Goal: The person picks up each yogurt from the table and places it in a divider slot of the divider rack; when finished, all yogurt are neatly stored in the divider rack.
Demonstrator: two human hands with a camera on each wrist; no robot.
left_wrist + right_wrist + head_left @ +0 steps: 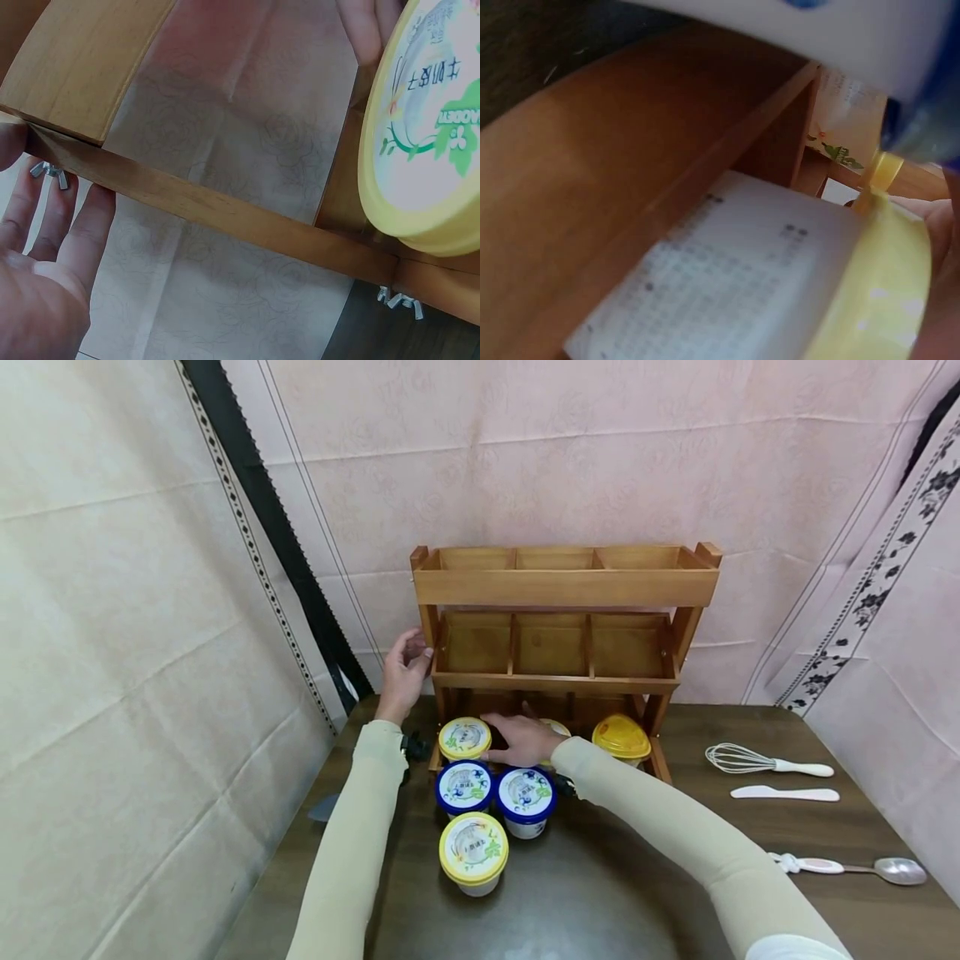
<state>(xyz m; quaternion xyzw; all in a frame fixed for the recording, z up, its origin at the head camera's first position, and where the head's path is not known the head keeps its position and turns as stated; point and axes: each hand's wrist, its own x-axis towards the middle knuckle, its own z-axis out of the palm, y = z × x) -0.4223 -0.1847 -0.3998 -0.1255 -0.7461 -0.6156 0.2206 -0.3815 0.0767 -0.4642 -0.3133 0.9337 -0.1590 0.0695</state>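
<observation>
In the head view my left hand (406,667) is at the left upright of a three-tier wooden rack (566,587). The left wrist view shows its thumb and fingers on both sides of the wooden bar (225,206), beside a wing nut (49,174). My right hand (522,739) is at the bottom tier, its thumb and forefinger at the right side of a yellow-lidded tub (465,737). Partly hidden behind that hand is another yellow-lidded tub (556,727), its printed white side (727,277) large in the right wrist view.
Two blue-lidded tubs (527,795) and a yellow-lidded tub (474,852) stand before the rack. A yellow domed-lid container (622,737) sits at the bottom tier's right. A whisk (765,762), a white knife (784,793) and a spoon (862,868) lie on the right of the table.
</observation>
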